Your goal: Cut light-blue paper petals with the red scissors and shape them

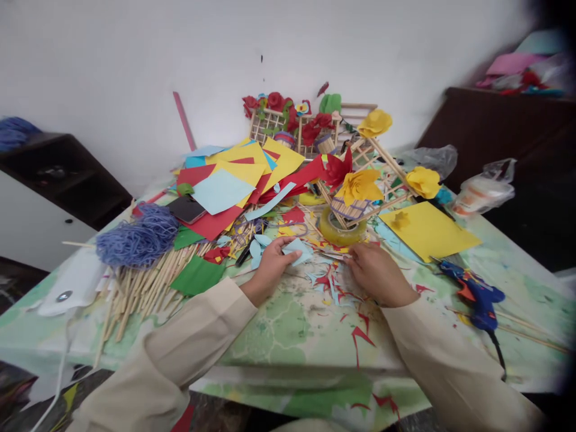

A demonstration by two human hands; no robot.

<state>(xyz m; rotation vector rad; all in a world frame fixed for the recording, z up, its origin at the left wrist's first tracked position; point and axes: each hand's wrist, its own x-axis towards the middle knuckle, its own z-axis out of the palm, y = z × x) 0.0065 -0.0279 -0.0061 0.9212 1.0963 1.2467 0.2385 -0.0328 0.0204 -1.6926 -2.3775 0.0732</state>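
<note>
My left hand (273, 268) pinches a small piece of light blue paper (300, 249) between thumb and fingers, above the middle of the table. Facing it, my right hand (375, 273) is closed around scissors (333, 255), whose blades point left toward the paper. The scissors' handles are hidden in the fingers. Cut light blue petal shapes (257, 247) lie just left of my left hand. Red and light blue paper scraps (330, 281) are scattered below the blades. A roll of clear tape (335, 231) lies flat beyond my hands.
Left are a purple yarn bundle (137, 235), wooden sticks (144, 294), a phone (186, 210) and coloured paper sheets (225, 189). Behind the tape stands a stick frame with yellow paper flowers (361, 186). A blue glue gun (472, 294), yellow paper (432, 231) and a bagged cup (479, 193) are right.
</note>
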